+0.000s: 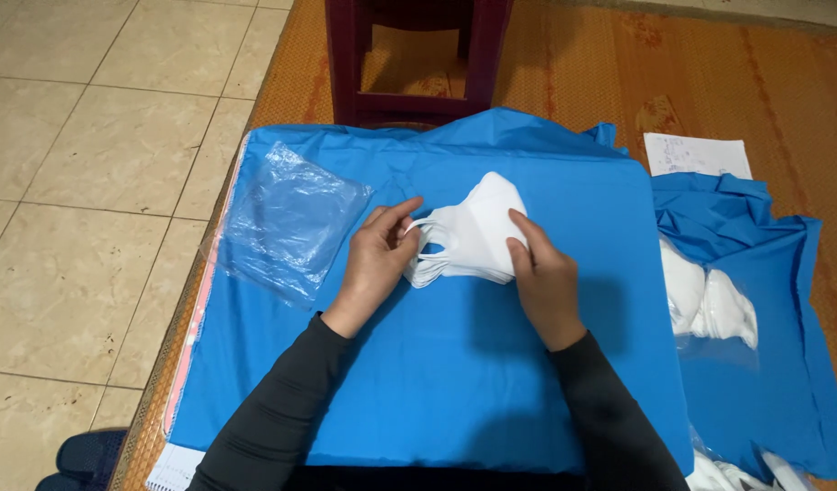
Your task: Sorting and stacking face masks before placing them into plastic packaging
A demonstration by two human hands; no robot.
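Stack of white face masks [478, 232], ear loops leftward, lying on blue cloth [455, 364]

Low board draped in blue cloth [437, 382], set on woven orange mat [709, 82] beside tiled floor [82, 182]. On the cloth: clear plastic bags [287, 223] at left, stack of white masks [468, 236] at centre. Off the right edge, bagged white masks [714, 305] on more blue cloth; white paper sheet [696, 155] on the mat.
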